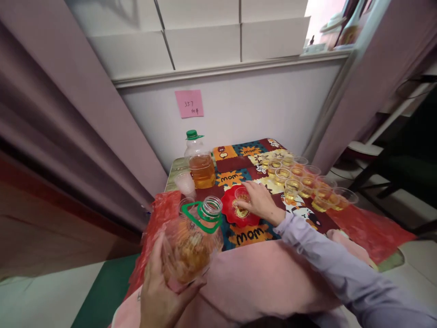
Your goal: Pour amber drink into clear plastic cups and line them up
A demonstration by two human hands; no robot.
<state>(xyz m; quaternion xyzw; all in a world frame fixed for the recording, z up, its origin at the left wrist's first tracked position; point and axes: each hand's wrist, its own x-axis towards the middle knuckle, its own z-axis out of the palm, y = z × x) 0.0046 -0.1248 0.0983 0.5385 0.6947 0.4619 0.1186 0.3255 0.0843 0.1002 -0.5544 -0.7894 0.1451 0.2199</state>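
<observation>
My left hand [160, 291] is wrapped round the body of a large clear oil jug [191, 241] with a green handle ring and an uncapped neck, held up near my lap. My right hand [261, 200] rests on a small table, its fingers closed round a little clear plastic cup [241, 195] that stands on a red flower-shaped dish [235, 214]. Several small cups of yellow liquid [300, 182] stand in rows to the right of that hand.
A second oil bottle [200, 164] with a green cap stands at the table's back left, a stack of empty cups [185, 183] beside it. Red plastic sheets [368, 228] hang off both table sides. A pink note [189, 103] sticks to the wall.
</observation>
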